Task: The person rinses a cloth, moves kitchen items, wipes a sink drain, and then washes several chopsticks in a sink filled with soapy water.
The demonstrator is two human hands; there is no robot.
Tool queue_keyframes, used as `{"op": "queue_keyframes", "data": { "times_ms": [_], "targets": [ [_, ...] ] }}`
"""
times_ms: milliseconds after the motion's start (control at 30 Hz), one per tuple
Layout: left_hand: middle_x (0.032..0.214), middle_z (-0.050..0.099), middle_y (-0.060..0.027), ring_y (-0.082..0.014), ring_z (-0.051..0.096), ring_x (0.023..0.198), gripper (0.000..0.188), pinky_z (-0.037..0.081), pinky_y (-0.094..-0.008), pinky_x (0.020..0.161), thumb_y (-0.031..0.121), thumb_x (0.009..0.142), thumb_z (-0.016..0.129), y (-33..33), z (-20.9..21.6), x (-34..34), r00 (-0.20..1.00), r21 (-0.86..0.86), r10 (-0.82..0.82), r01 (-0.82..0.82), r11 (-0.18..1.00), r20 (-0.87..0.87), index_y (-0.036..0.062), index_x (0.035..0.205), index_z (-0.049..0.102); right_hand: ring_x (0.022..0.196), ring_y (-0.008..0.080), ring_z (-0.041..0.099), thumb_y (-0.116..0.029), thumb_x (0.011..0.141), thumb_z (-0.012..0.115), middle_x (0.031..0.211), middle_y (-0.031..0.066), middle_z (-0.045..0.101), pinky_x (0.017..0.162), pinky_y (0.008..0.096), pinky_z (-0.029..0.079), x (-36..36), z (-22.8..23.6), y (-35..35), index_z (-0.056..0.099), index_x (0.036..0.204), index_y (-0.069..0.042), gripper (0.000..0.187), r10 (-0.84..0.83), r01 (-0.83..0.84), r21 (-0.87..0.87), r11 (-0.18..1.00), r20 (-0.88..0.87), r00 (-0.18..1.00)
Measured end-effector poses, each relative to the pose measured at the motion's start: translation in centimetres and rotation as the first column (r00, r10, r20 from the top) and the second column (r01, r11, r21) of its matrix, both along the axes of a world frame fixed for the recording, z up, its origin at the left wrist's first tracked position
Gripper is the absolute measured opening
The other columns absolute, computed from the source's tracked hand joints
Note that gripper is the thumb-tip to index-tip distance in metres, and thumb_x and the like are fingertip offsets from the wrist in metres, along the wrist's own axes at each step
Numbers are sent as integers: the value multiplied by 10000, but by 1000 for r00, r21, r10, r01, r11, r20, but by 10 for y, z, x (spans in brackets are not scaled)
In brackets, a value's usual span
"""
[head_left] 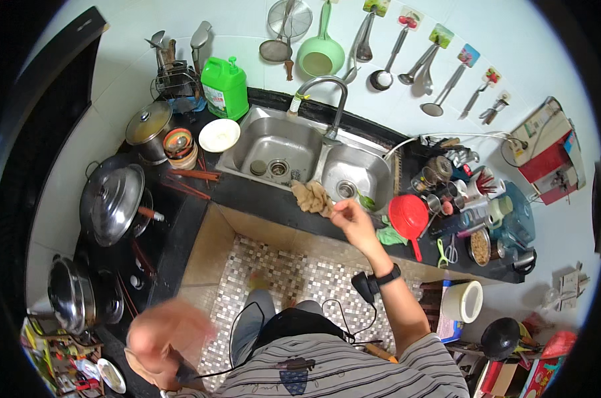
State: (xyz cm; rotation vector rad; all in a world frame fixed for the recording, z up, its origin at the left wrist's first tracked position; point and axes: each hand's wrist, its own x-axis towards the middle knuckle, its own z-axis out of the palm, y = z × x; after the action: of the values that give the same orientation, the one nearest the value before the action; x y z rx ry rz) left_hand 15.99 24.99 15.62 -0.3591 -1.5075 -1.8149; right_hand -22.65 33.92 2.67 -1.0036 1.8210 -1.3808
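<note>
At the sink's front edge, my right hand (355, 224) is closed, its thumb and finger pinching the end of a crumpled brown cloth (311, 198). The cloth lies on the black counter (260, 202) and reaches the rim of the double metal sink (237, 149). A bit of green leaf (365, 200) rests in the right basin, beside its drain. My left hand (171, 335) is low on the left, near the counter's side edge, smeared by motion, so its fingers cannot be made out.
Bundled chopsticks (195, 175), stacked bowls (179, 144) and a white bowl (219, 135) stand left of the sink. A red strainer (408, 217), a green cloth (391, 234) and scissors (451, 250) lie at the right. A lidded wok (118, 204) sits on the stove.
</note>
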Motion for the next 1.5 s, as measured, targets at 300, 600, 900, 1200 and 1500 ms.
{"op": "queue_keyframes", "data": {
  "times_ms": [300,600,900,1200,1500],
  "targets": [
    [1037,593,-33,-113,546,948,210,423,-236,860,35,885,530,-163,-128,-139,540,51,321,-563,825,778,8,1091,560,980,347,484,-411,681,700,1010,173,528,841,436,391,-54,-172,-111,533,1021,-17,546,22,412,414,811,-727,687],
    [1046,606,-49,-123,566,952,238,432,-255,863,120,886,555,-228,-148,-226,474,-131,236,-243,961,849,15,1100,552,948,279,564,-188,788,490,1037,134,597,849,366,425,-111,-177,-103,567,1063,5,345,-438,279,370,886,473,765],
    [1042,616,-76,-135,577,937,241,450,-258,826,101,872,568,-225,-159,-268,472,-52,159,-232,971,867,13,1096,569,927,171,550,-130,802,457,1037,58,581,782,289,425,-172,-88,-80,526,1131,-35,349,-374,363,171,916,690,620],
    [1017,609,-55,-125,571,915,250,446,-252,822,118,874,565,-194,-146,-319,455,-89,134,-119,989,880,14,1101,566,789,260,616,-191,770,640,865,133,640,695,349,477,-151,-71,-35,572,1037,-20,325,81,-18,460,888,-119,990],
    [1061,605,-88,-152,580,946,265,450,-275,849,91,864,568,-165,-144,-323,454,-175,177,-47,983,873,12,1117,555,1157,327,444,-328,706,682,1272,173,425,905,470,408,-165,-158,99,382,1252,-18,696,-59,631,758,165,-631,773]
  ]
}}
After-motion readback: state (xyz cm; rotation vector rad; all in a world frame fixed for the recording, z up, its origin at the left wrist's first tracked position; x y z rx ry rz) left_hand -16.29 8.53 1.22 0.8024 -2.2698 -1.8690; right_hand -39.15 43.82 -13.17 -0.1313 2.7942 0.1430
